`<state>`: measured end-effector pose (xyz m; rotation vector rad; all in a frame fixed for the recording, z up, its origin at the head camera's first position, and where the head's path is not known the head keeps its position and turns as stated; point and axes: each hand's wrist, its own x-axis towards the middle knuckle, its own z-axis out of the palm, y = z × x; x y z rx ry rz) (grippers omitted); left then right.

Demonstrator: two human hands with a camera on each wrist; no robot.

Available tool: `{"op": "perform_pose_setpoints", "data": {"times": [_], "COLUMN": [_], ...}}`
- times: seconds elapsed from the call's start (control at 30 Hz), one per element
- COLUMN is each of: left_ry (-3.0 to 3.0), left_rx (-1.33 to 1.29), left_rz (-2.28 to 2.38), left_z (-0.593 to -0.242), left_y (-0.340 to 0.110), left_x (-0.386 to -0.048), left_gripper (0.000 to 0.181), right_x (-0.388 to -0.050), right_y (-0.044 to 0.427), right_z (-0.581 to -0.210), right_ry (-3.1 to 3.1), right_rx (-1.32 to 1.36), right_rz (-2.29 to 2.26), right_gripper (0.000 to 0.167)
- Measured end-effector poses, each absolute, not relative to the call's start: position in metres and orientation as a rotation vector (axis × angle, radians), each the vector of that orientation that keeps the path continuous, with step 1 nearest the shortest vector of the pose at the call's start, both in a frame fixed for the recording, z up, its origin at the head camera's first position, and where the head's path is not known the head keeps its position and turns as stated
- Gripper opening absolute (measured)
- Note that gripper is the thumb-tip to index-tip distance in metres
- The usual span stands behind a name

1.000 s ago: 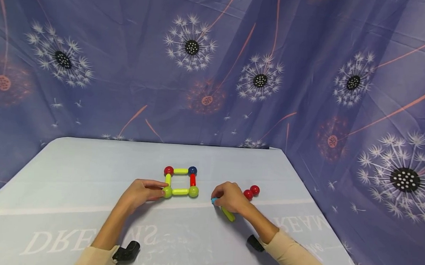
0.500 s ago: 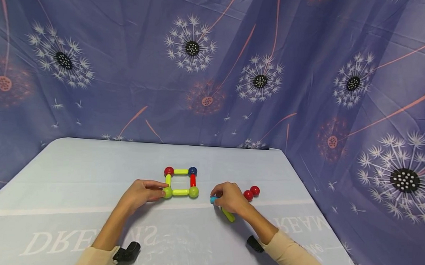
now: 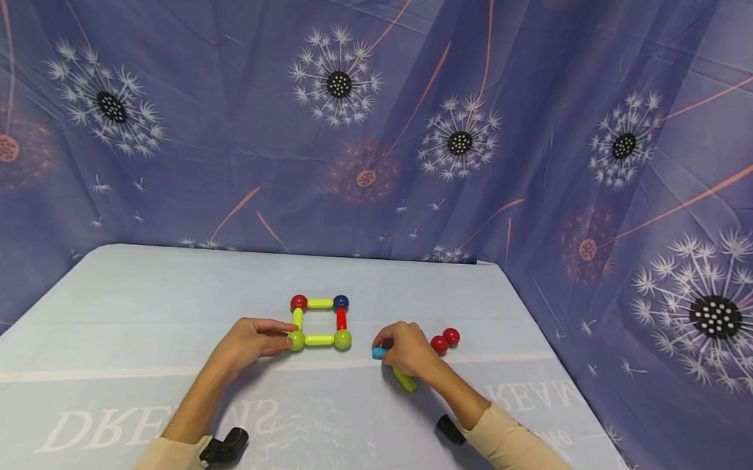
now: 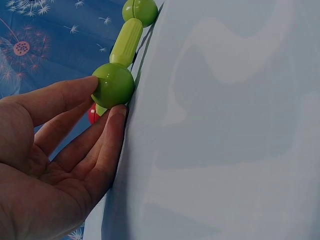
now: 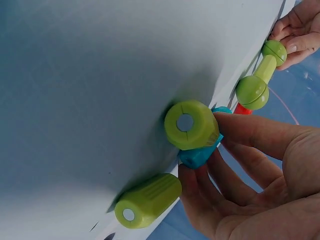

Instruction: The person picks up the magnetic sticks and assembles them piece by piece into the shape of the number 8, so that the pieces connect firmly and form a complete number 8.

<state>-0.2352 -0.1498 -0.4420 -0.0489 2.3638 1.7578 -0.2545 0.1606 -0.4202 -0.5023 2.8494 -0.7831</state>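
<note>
Your right grip [image 3: 406,348] pinches the partly hidden blue plastic rod [image 3: 379,352], seemingly just swung slightly, yet unjoined, right of the multicoloured ball-and-rod square [image 3: 319,340]; your left grip [image 3: 250,344] pinches its glossy lime-green ball [image 4: 112,86].

You are facing a violet-blue, dandelion-printed curtain [image 3: 229,144], which is hanging in folds beyond the far and right edges of the surface [image 3: 160,271]; a pale-blue tablecloth [image 3: 324,429] is showing white lettering [image 3: 112,425] toward the near edge.
</note>
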Motion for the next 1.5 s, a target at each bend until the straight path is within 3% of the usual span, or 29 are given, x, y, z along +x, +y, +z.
{"op": "perform_pose_setpoints", "data": {"times": [0.23,1.5], "left_ry": [2.363,2.353], "left_rx": [-0.058,-0.034], "left_rz": [1.757,1.784], "left_z": [-0.440,-0.443], "left_y": [-0.149,-0.150], "left_x": [-0.233,-0.234], "left_gripper": [0.034,0.033], "right_x": [-0.253,-0.237], "right_y": [0.158,0.094], "right_z": [-0.419,-0.416], "right_ry": [2.857,2.686], "right_rx": [-0.497,-0.634], "right_rz": [-0.781,-1.114], "right_gripper": [0.026,0.024]}}
